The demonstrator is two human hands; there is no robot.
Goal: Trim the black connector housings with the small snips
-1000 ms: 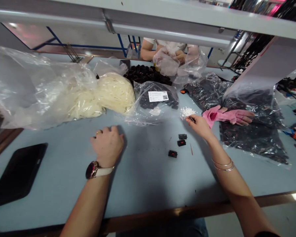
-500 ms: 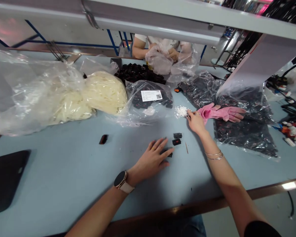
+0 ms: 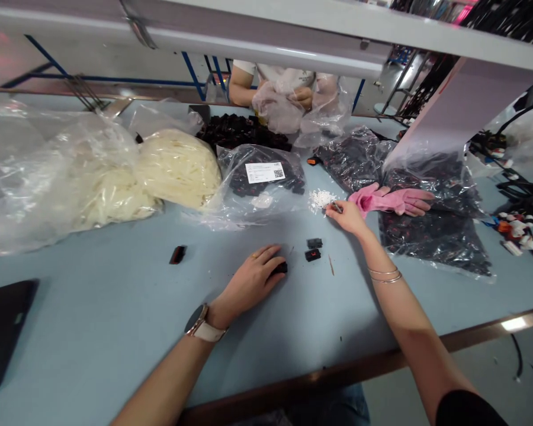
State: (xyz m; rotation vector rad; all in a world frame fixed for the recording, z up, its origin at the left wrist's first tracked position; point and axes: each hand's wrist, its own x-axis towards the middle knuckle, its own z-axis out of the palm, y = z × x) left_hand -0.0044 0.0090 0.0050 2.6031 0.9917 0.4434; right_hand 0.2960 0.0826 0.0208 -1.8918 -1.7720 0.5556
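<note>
One black connector (image 3: 281, 268): small, blocky; shifted toward nine o'clock.
Left hand (image 3: 251, 279): grasping it.
Right hand (image 3: 350, 218): pinching slim dark piece (image 3: 337, 207), white bits (image 3: 320, 199) at ten o'clock.

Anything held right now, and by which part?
Right hand pinches a small dark item; which part is too small to tell. Left hand covers the left end of a black connector; grip unclear.
</note>
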